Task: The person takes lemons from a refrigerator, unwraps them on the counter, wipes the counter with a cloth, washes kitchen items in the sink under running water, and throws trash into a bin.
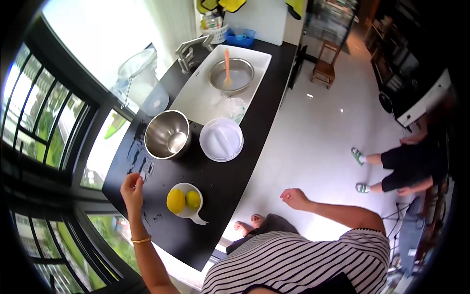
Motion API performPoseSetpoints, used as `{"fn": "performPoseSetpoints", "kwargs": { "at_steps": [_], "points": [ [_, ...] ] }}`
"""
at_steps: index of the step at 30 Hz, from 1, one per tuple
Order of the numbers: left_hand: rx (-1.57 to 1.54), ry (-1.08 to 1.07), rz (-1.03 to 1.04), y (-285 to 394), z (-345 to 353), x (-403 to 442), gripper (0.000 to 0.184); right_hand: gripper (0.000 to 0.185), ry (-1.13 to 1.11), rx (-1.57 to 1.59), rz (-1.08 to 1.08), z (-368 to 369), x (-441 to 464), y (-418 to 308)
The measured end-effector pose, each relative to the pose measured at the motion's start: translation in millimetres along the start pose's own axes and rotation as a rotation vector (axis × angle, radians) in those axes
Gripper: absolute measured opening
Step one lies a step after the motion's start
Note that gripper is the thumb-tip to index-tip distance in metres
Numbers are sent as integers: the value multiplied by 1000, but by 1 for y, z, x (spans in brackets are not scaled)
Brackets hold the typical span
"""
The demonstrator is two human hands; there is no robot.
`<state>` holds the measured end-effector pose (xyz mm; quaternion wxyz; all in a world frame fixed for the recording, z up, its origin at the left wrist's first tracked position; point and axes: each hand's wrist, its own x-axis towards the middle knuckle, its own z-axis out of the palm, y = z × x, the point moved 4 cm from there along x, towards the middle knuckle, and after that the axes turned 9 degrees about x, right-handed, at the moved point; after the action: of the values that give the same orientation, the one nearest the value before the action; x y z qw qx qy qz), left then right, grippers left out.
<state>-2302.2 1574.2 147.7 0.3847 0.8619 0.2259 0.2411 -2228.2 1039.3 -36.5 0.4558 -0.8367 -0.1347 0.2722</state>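
Observation:
My left hand is over the left side of the dark counter, its fingers bent and thumb drawn in; what they hold, if anything, is too small to make out. Just beyond it is a small shiny, clear-looking thing among wet marks. To its right, a white handled bowl holds a yellow lemon and a greener citrus fruit. Away from the counter, my right hand hangs over the floor, fingers loosely curled with nothing visible in them. A deep steel bowl and a white round container stand farther up.
The white sink holds a steel basin with an orange-handled spatula and a clear plastic bag. A tap and a clear pitcher are by the window. Another person is at right, beyond a wooden chair.

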Motion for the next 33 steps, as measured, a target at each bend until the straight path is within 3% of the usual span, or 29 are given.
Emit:
{"fn": "performPoseSetpoints", "kwargs": {
  "at_steps": [4, 6, 10, 15, 18, 19, 21, 22, 24, 25, 27, 28, 30, 31, 33],
  "points": [
    [-77, -4, 112, 65, 36, -14, 8, 13, 83, 69, -121, -49, 23, -41],
    [-135, -54, 134, 98, 56, -23, 7, 14, 230, 250, -169, -81, 48, -66],
    [127, -186, 407, 189, 86, -3, 9, 15, 335, 341, -282, -168, 134, -104],
    [279, -37, 425, 217, 142, 39, 10, 16, 810, 15, -747, -343, 258, -224],
    [345, -158, 363, 250, 174, 66, 22, 26, 1210, -207, -1021, -454, 300, -316],
    [329, -59, 308, 271, 187, 72, 3, 34, 1413, -315, -982, -492, 309, -344],
    [339, -10, 439, 287, 204, 83, 5, 36, 1700, -402, -1011, -559, 328, -393],
    [315, 16, 445, 298, 210, 86, 6, 36, 1703, -397, -1020, -586, 345, -404],
    [319, -2, 382, 305, 219, 94, 7, 33, 1344, -313, -507, -633, 402, -399],
    [315, -26, 329, 304, 222, 100, 7, 33, 1354, -306, -512, -638, 409, -397],
    [327, -8, 322, 299, 231, 103, 7, 32, 1150, -229, -537, -642, 420, -393],
    [346, 0, 292, 300, 234, 105, 8, 32, 1158, -233, -548, -638, 408, -399],
    [354, 5, 270, 306, 237, 107, 6, 23, 1173, -1, -776, -631, 382, -408],
    [332, -3, 268, 306, 239, 110, 6, 23, 1176, -5, -776, -634, 382, -411],
    [322, -41, 214, 309, 245, 119, 7, 18, 1139, 282, -1096, -650, 377, -428]
  ]
}}
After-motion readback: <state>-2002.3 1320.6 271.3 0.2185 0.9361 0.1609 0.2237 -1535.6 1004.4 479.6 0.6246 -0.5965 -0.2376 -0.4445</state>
